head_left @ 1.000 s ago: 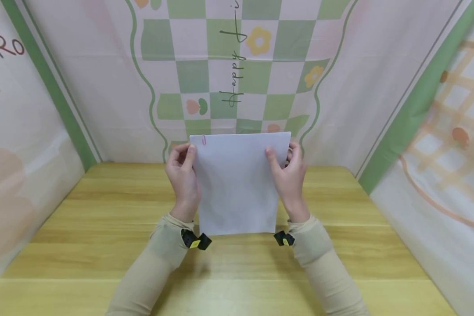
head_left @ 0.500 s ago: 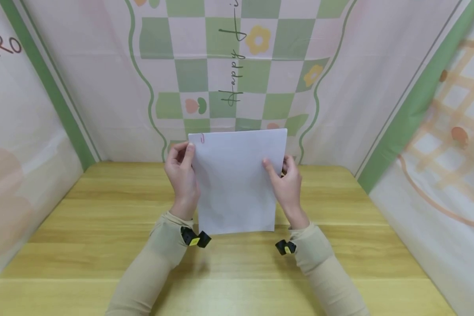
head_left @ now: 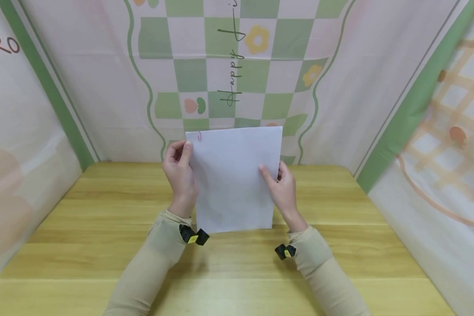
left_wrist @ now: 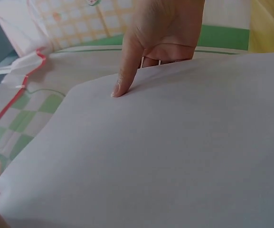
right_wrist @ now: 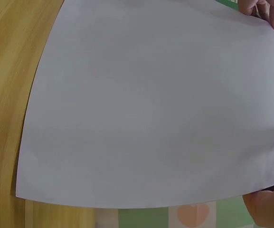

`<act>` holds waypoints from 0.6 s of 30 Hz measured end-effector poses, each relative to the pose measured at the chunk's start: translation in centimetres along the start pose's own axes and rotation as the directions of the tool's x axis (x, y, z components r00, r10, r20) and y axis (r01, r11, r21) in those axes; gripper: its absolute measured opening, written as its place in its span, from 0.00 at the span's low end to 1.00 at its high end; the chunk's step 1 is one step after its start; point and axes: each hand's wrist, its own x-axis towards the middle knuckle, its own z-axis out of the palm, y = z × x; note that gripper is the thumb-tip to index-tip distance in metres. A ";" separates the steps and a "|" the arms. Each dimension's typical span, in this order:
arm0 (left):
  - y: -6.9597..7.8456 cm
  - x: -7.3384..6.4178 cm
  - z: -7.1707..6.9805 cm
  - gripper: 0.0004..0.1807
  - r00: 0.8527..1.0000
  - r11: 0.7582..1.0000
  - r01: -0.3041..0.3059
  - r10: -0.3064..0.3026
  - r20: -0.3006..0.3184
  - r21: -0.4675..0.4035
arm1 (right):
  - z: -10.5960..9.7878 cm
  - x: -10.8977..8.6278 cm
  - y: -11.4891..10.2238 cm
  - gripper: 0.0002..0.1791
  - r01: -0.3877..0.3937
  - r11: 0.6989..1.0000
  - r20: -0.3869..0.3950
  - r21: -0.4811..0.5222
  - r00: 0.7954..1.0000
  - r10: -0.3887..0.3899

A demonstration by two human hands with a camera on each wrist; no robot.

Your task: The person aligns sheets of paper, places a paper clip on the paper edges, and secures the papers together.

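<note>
White paper, blank on the side facing me, is held up in front of me in the head view. A pink paper clip sits on its top edge near the left corner. My left hand pinches the paper's left edge just below that corner, thumb in front. Lower down on the right edge, my right hand grips the paper with its thumb on the front and its fingers behind. In the left wrist view the right thumb presses on the sheet. Whether there are several sheets, I cannot tell.
A wooden table spreads beneath both arms. Behind it hangs a printed cloth with green and white checks. More patterned cloth stands on the left and right sides. Each wrist bears a small black camera, such as the right one.
My right hand has slid down along the paper's right edge. The paper has shifted slightly left and up, its right side farthest. My left hand keeps its pinch near the corner.
</note>
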 end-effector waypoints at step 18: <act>-1.3 0.3 -1.4 0.11 0.997 0.985 0.013 -0.025 0.068 0.173 | 0.5 0.2 0.0 0.24 0.015 1.000 0.005 0.025 1.000 -0.015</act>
